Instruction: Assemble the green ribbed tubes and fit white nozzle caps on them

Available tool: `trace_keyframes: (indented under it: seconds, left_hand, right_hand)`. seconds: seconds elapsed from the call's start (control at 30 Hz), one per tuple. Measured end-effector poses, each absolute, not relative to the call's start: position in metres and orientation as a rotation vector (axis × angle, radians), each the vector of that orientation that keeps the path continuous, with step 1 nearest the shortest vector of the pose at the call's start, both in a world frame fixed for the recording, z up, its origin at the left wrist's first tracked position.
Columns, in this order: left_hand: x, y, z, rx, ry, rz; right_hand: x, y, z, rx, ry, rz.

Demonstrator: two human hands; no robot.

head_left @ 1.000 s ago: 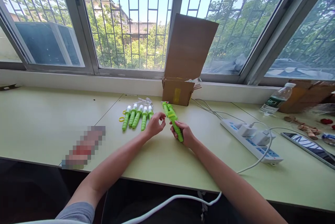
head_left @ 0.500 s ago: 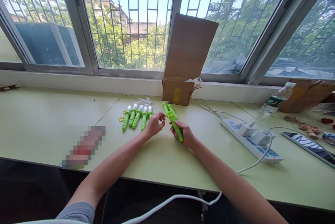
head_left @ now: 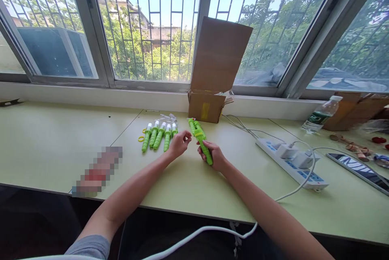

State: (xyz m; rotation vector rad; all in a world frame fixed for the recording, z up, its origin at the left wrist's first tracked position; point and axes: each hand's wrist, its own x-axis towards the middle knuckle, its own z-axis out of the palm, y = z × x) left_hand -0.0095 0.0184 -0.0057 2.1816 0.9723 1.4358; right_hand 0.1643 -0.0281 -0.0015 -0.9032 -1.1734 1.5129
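Since the earlier frame, I find little moved: at most a slight shift of the left fingers, all else standing as it did. The right hand is closed around the lower shaft of the green piece, which points to eleven o'clock. The left hand, at its ten o'clock, is half-curled just beside the piece; contact, or anything pinched, I cannot tell. I judge the step in hand to be a steadying grip with the left fingers working close by. The next move, in my judgement, calls for the right grip kept firm and the left fingertips placed accurately. Farther out at ten o'clock lie green sticks and a yellow ring; at twelve, a box; at three, a power strip.
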Motion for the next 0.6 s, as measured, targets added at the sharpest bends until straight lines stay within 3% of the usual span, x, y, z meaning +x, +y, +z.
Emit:
trace_keyframes:
  seconds: [0.6]
  left_hand:
    - [-0.009, 0.0171, -0.0056, 2.172, 1.014, 1.343]
  right_hand:
    - [0.1645, -0.0279, -0.0022, -0.874, -1.177, 1.518]
